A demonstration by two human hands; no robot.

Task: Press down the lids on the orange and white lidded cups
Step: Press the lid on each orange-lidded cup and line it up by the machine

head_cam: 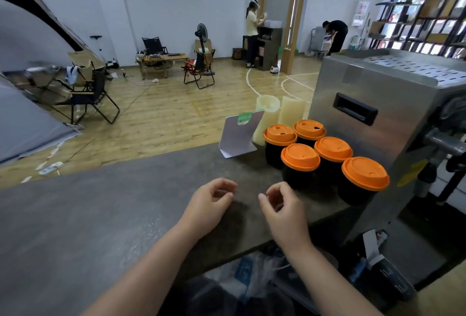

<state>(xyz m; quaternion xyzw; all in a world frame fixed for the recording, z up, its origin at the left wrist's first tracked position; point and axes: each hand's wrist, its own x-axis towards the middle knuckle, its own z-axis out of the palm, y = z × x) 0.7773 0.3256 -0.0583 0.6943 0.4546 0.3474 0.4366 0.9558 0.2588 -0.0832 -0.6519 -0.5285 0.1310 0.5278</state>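
Left hand [210, 202] and right hand [280, 204] side by side, apart; fingers loosely curled; holding nothing

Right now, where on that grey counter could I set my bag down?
The counter is bare left of the left hand, out to its far edge by the white card stand. Crowded on the right: five orange-lidded cups packed beside the steel machine.

Five lidded cups [300, 156] stand clustered on the right part of the surface [113, 209], in two rows running back from its near edge. A machine [365, 83] stands just to their right. Behind the cups, a folded card stand [239, 134] sits to the left, with two upright stacks [267, 111] beside it. The left grip [209, 204] and right grip [282, 209] are side by side before the cups.
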